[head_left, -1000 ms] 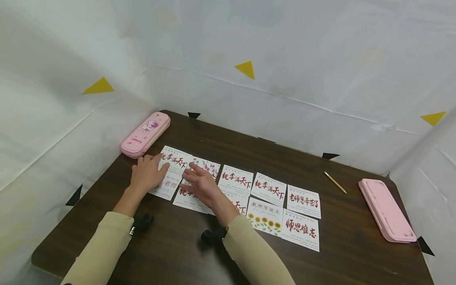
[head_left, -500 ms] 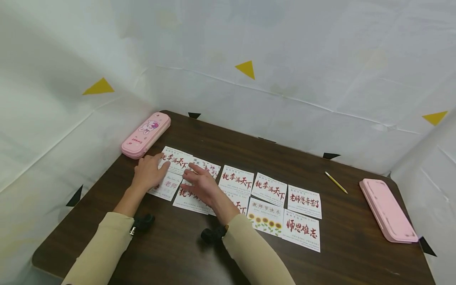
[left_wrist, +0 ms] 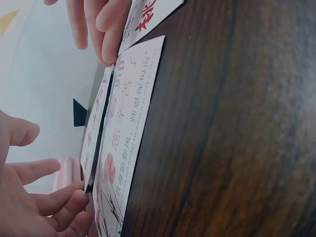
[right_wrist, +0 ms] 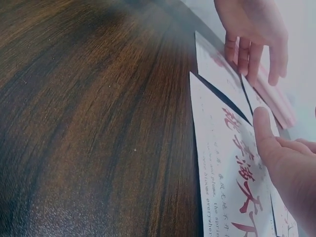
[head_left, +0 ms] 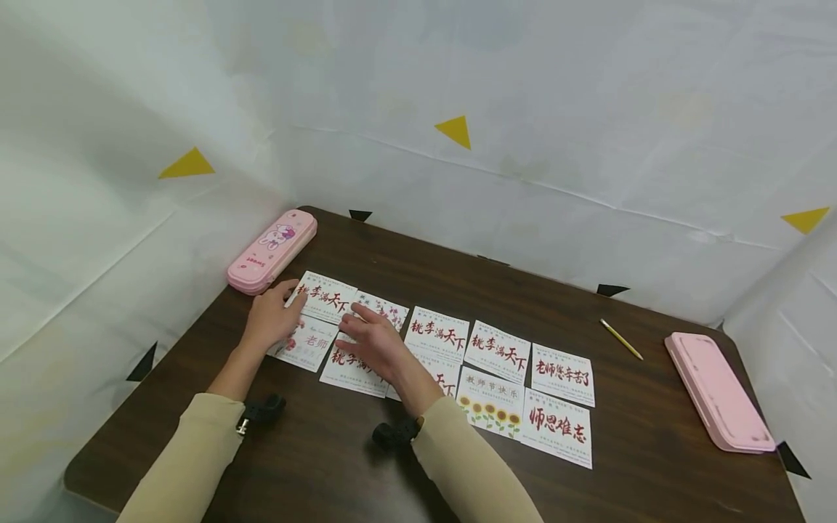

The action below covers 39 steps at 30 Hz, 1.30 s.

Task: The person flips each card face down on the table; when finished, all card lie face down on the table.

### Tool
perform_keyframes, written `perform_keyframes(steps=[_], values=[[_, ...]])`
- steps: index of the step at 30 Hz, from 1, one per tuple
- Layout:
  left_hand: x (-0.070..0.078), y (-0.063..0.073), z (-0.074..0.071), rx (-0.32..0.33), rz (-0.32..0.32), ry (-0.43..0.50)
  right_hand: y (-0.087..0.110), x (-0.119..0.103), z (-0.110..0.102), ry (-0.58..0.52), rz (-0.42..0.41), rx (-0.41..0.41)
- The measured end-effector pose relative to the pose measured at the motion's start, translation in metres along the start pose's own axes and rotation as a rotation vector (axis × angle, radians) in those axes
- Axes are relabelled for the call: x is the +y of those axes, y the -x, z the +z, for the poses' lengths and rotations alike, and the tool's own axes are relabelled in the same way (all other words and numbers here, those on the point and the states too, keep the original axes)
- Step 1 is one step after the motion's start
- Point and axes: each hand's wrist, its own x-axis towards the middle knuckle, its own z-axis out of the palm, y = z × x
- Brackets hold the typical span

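Greeting cards with red Chinese writing lie in two rows. My left hand (head_left: 269,318) is at the left end, its fingers relaxed, touching the outer edge of the upper-left card (head_left: 325,294). Below that lies a card with a red flower (head_left: 307,345); in the left wrist view this flower card (left_wrist: 126,103) sits across a narrow dark gap from its neighbour. My right hand (head_left: 379,345) hovers with loosely spread fingers over the second column, partly hiding a plum-blossom card (head_left: 386,309) and a red-lettered card (head_left: 349,374). In the right wrist view, the thumb of my right hand (right_wrist: 291,158) stands above the cards.
A pink pencil case (head_left: 271,250) with a cartoon print lies at the back left, close to my left hand. Another pink case (head_left: 719,392) is at the right, with a yellow pencil (head_left: 621,339) beside it. White sheeting (head_left: 523,87) surrounds the brown table (head_left: 314,465).
My left hand has drawn back slightly to the left, uncovering the red flower on the lower-left card. My right hand stays nearly still. The head view has shifted a little.
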Motion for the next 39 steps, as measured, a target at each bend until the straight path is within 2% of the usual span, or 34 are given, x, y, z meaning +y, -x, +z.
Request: perform_keyframes(steps=[7,18,23,27,31,36,39], values=[[0.000,0.003,-0.002,0.062,-0.002,0.030,0.003,-0.001,0.000,0.056,-0.001,-0.005],[0.001,0.009,-0.007,0.083,-0.054,0.093,0.001,-0.002,0.001,0.131,-0.042,0.061],[0.005,0.013,-0.008,0.158,-0.039,0.170,-0.002,-0.002,0.003,0.125,-0.092,0.136],[0.009,0.016,-0.010,0.228,-0.030,0.224,-0.004,-0.001,0.004,0.190,-0.183,0.255],[0.015,0.018,-0.014,0.238,-0.028,0.237,-0.005,0.000,0.004,0.311,-0.304,0.357],[0.024,0.024,-0.021,0.218,-0.023,0.224,-0.007,0.000,0.002,0.594,-0.503,0.456],[0.027,0.026,-0.022,0.211,-0.029,0.221,-0.007,0.000,0.000,0.741,-0.588,0.501]])
